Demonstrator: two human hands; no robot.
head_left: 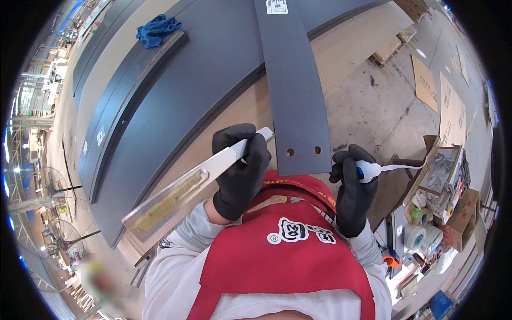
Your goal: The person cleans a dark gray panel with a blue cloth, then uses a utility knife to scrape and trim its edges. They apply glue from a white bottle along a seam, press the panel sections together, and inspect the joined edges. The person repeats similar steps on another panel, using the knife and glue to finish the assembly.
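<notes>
The left black-gloved grip [242,170] is closed around a long, flat, whitish tool with yellowish residue [176,200], its upper end just beside the left edge of a long, dark grey, flat panel with two round holes [296,80]. The right black-gloved grip [352,181] is wrapped around a white plastic squeeze bottle with a narrow spout [370,169], right of the panel's near end; a crumpled blue cloth [157,30] lies farther off, at upper left.

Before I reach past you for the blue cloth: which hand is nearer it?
Left. In view, the left hand sits lower right of the blue cloth; the right hand, farther right, beyond the narrow panel.
</notes>
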